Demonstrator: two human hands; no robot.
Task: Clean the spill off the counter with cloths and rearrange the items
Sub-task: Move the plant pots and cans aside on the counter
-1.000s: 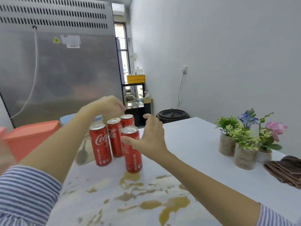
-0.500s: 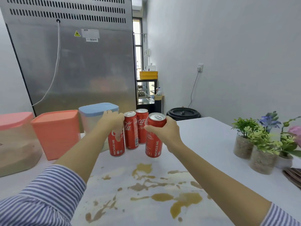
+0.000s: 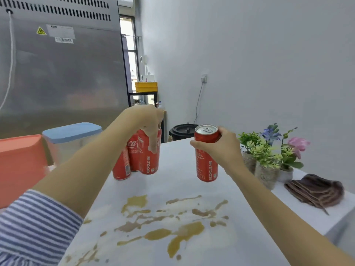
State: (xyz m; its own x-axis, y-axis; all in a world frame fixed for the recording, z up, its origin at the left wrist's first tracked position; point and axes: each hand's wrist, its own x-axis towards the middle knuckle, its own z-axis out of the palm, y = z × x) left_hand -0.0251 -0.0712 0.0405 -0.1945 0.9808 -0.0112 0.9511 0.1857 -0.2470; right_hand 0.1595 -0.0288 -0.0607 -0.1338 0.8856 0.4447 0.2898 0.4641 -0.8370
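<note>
A brown spill (image 3: 169, 225) spreads over the near part of the white counter (image 3: 180, 181). My right hand (image 3: 221, 148) is shut on a red cola can (image 3: 206, 162), held upright just above the counter beside the plants. My left hand (image 3: 148, 118) grips the top of another red can (image 3: 148, 158), which is in front of two more red cans (image 3: 123, 166) standing close together. A stack of folded brown cloths (image 3: 317, 191) lies at the counter's right edge.
Three small potted plants (image 3: 269, 156) stand at the right, behind the cloths. An orange-lidded box (image 3: 21, 164) and a blue-lidded box (image 3: 71, 139) sit at the left. A steel fridge (image 3: 57, 73) rises behind; a black bin (image 3: 182, 130) stands beyond the counter.
My right hand has carried its can to the right, away from the group. My left hand has moved from the leftmost can to the top of the front can.
</note>
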